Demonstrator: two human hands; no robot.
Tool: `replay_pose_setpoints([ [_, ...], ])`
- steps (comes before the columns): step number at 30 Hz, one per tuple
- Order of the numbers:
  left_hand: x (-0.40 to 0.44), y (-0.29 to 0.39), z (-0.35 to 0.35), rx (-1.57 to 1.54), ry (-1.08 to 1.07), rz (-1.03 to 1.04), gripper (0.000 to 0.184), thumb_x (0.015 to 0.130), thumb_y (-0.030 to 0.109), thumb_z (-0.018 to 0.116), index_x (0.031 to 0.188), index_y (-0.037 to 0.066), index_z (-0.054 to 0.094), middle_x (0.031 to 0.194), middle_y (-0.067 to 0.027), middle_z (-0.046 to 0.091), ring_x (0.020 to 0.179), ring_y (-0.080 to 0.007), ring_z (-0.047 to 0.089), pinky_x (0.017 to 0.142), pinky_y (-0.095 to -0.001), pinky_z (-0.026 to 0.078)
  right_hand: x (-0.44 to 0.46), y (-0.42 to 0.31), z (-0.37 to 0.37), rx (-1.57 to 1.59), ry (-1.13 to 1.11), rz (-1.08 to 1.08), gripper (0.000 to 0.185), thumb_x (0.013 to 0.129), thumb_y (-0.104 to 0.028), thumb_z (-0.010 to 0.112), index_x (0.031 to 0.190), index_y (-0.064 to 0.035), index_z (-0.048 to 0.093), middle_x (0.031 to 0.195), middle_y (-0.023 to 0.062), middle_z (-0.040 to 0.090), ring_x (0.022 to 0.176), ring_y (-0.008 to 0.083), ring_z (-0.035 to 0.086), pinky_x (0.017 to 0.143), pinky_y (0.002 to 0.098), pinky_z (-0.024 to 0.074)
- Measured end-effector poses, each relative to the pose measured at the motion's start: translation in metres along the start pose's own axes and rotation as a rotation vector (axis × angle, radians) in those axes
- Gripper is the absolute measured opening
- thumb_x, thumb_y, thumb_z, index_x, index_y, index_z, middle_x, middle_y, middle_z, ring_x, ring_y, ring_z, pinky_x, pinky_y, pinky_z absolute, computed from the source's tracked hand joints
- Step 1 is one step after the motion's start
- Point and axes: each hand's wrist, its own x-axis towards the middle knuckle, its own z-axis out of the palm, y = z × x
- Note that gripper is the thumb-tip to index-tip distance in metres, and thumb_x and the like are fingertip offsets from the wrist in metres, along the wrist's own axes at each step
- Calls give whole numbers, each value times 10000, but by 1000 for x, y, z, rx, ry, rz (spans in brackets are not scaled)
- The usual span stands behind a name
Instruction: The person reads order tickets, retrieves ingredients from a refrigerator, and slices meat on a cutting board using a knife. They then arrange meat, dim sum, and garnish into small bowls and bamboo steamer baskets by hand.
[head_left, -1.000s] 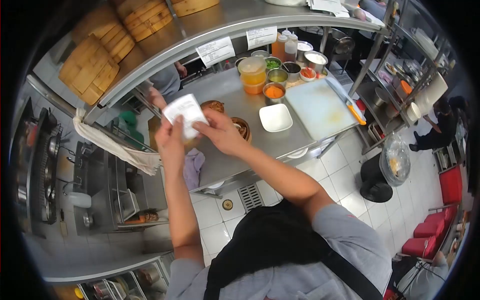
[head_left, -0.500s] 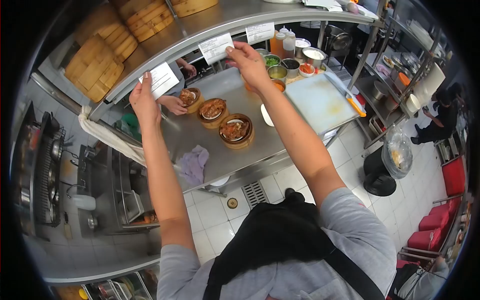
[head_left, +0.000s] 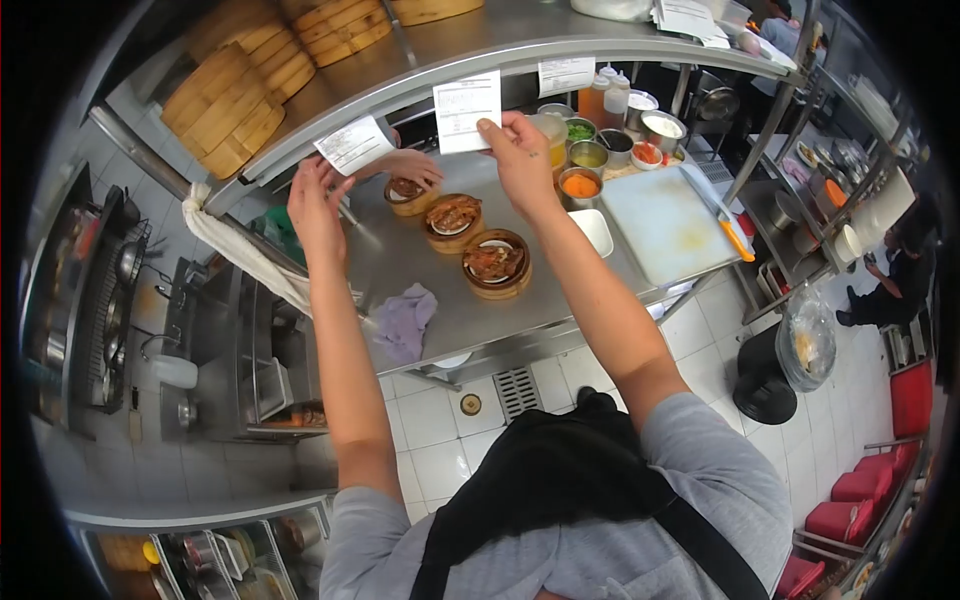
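My right hand [head_left: 524, 165] pinches the lower right corner of a printed paper order ticket [head_left: 468, 110] that hangs from the shelf rail. Just below another order ticket [head_left: 354, 146], my left hand [head_left: 318, 212] has its fingers apart and holds nothing. On the steel table beneath stand three round bamboo steamer baskets with dark reddish-brown food: a front basket [head_left: 497, 264], a middle basket [head_left: 453, 222] and a back basket [head_left: 408, 196]. Another person's hand [head_left: 412, 168] reaches over the back basket.
A third ticket [head_left: 566, 74] hangs further right. Stacked bamboo steamers [head_left: 225, 110] stand on the upper shelf. On the table are a purple cloth [head_left: 406, 322], a white dish [head_left: 592, 234], a cutting board [head_left: 655, 228], an orange-handled knife [head_left: 738, 238] and several sauce containers [head_left: 580, 187].
My left hand has let go of the left ticket and dropped slightly below it. My right hand still grips its ticket. The other person's hand has moved over the back basket. The camera view has shifted.
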Motion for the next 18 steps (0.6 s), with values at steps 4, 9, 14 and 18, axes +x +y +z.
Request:
replay_pose_setpoints([
  [4, -21, -15, -23, 115, 32, 11, 384, 983, 292, 492, 1189, -31, 521, 1092, -153, 619, 1010, -211, 599, 806, -314, 513, -15, 2, 12, 1, -9, -13, 137, 912, -117, 600, 947, 13, 569, 863, 68, 681, 775, 58, 585, 672, 206, 445],
  [9, -34, -17, -29, 100, 30, -19, 343, 967, 273, 536, 1156, -13, 558, 1086, -131, 630, 987, -171, 598, 792, -287, 510, -20, 9, 27, 8, -89, -14, 125, 917, -109, 591, 939, 13, 574, 866, 76, 685, 764, 62, 590, 664, 209, 446],
  [14, -34, -11, -35, 196, 21, 16, 348, 980, 288, 501, 1177, 5, 547, 1112, -131, 623, 1027, -184, 587, 827, -321, 493, -19, 11, 45, -29, -148, -1, 118, 913, -101, 592, 928, 16, 578, 847, 72, 683, 751, 64, 592, 646, 213, 448],
  [18, -43, -22, -51, 228, 71, 7, 349, 959, 287, 545, 1144, -7, 569, 1068, -114, 637, 971, -161, 599, 798, -290, 490, -18, 12, 59, -29, -161, 5, 120, 902, -89, 600, 928, 26, 578, 841, 72, 680, 746, 69, 596, 644, 215, 456],
])
